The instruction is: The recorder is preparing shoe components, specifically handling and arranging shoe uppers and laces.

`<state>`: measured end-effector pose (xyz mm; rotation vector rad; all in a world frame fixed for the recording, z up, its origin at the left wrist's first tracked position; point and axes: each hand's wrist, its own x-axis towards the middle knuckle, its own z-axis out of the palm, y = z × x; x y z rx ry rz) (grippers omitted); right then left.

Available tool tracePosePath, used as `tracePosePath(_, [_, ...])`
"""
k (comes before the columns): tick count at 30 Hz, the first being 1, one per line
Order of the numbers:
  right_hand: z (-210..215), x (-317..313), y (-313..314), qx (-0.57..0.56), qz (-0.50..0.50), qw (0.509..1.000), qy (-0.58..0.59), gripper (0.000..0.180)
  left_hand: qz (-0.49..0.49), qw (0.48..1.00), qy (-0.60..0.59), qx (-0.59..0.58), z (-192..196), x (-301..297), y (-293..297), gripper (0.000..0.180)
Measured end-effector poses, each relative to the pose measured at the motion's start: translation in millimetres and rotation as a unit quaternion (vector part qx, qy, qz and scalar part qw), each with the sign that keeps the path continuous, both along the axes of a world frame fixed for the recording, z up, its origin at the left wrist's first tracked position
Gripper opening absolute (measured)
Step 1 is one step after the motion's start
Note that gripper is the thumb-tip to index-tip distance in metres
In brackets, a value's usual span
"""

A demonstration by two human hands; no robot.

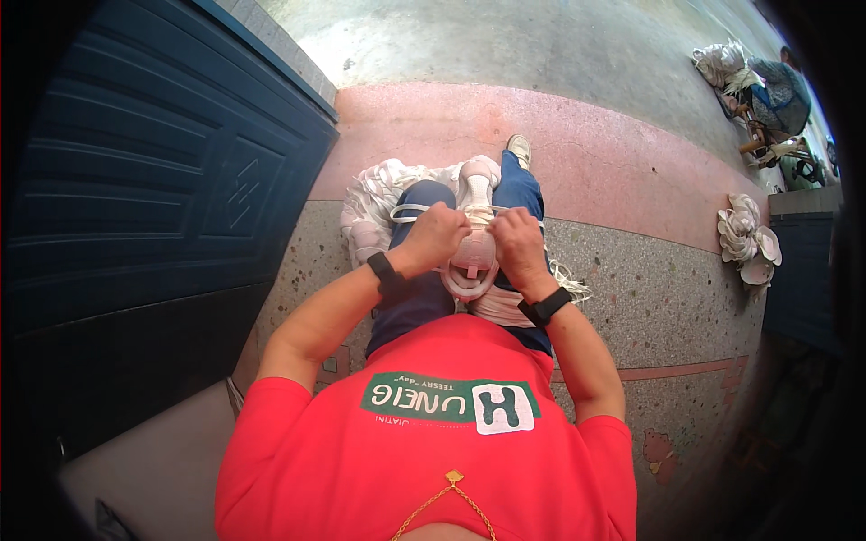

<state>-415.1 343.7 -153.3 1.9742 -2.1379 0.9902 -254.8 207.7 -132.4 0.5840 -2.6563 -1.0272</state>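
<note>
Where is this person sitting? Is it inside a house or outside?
Probably outside, on a doorstep or pavement. A big dark blue panelled door stands alongside, the speckled stone floor meets bare concrete, and both hands, left hand and right hand, work on a pale shoe upper from a pile.

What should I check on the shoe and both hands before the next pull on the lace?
1. Shoe steady on the lap: ok, it lies across the knees between both hands.
2. Left hand gripping at the shoe: ok, fist closed over its upper; which strand it holds, cannot tell.
3. Right hand gripping at the shoe: ok, fingers curled on its other side.
4. Lace free of snags: cannot tell, a loop runs off left of the hand, the rest is hidden.
5. Pile of white shoes beside the left leg within reach: ok.
</note>
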Motion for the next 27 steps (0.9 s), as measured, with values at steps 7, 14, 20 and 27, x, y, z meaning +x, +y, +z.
tracePosePath(7, [93.9,-26.1,-1.7,-0.062,-0.032,0.867,-0.494,0.016,-0.02,0.977,-0.092,-0.192,-9.3,-2.8,4.5,0.007])
tracePosePath(14, [7.2,-9.0,3.0,0.124,-0.059,0.899,-0.415,0.02,-0.031,0.991,-0.126,0.024,-13.8,-9.8,-6.7,0.008])
tracePosePath(20, [-9.1,12.5,7.9,0.153,-0.049,0.961,-0.227,0.029,-0.002,0.999,-0.025,0.035,-19.6,-1.0,6.0,0.008])
tracePosePath(27, [-7.9,10.6,11.3,0.194,-0.036,0.972,-0.124,0.036,0.016,0.992,0.0,-0.125,-27.8,-5.6,19.0,0.027])
